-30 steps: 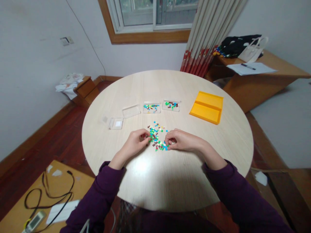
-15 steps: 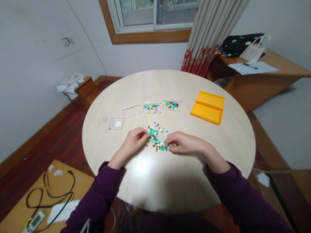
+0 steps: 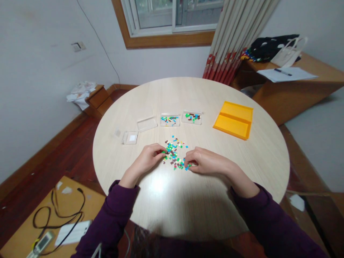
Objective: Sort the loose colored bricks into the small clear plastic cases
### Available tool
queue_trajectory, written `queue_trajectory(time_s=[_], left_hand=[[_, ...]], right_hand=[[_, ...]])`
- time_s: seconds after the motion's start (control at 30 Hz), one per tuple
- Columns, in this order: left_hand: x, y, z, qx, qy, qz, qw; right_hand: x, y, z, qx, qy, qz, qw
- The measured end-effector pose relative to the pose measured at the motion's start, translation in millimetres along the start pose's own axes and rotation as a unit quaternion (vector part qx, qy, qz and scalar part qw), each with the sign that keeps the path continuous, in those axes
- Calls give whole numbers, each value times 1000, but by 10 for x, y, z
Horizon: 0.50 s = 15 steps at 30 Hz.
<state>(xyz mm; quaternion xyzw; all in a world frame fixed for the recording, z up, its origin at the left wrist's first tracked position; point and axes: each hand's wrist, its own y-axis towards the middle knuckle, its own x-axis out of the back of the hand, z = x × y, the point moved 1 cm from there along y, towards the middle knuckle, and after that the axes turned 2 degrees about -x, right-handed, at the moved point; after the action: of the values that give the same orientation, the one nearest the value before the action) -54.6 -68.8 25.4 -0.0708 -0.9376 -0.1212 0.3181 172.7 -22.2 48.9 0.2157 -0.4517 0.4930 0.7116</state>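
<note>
A loose heap of tiny building bricks [image 3: 173, 152] in green, blue, brown, white and yellow lies on the round table [image 3: 188, 200]. At the heap's left edge is my left hand [image 3: 150, 157], thumb and index finger pinched; a dark bit shows by the fingertips, too small to tell whether it is held. My right hand [image 3: 202, 160] rests at the lower right of the heap with curled fingers closed beside blue and green bricks. What its fingertips hold, if anything, is hidden.
Behind the heap stand two clear boxes with bricks, a middle box [image 3: 170, 125] and a right box [image 3: 191, 122]. Left of them are a clear tray [image 3: 147, 124] and a small clear case [image 3: 130, 138] with a white square. An open yellow box [image 3: 233, 123] lies at the right.
The whole view has shifted slightly, so the table and boxes appear a little further right. Both hands stay at the heap, with only small finger movements.
</note>
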Motion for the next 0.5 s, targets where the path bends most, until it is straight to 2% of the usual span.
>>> queue_trajectory(time_s=[0.23, 0.37, 0.43, 0.5], left_hand=[[13, 20, -15, 17, -12, -25, 999], [14, 33, -8, 17, -22, -57, 998], [1, 39, -4, 19, -40, -74, 996], [-15, 48, 3, 33, -95, -103, 990]], right_hand=[[26, -10, 71, 3, 5, 0, 1000], [53, -5, 34, 9, 76, -20, 997], [125, 38, -79, -9, 111, -72, 991], [254, 116, -264, -55, 107, -173, 978]])
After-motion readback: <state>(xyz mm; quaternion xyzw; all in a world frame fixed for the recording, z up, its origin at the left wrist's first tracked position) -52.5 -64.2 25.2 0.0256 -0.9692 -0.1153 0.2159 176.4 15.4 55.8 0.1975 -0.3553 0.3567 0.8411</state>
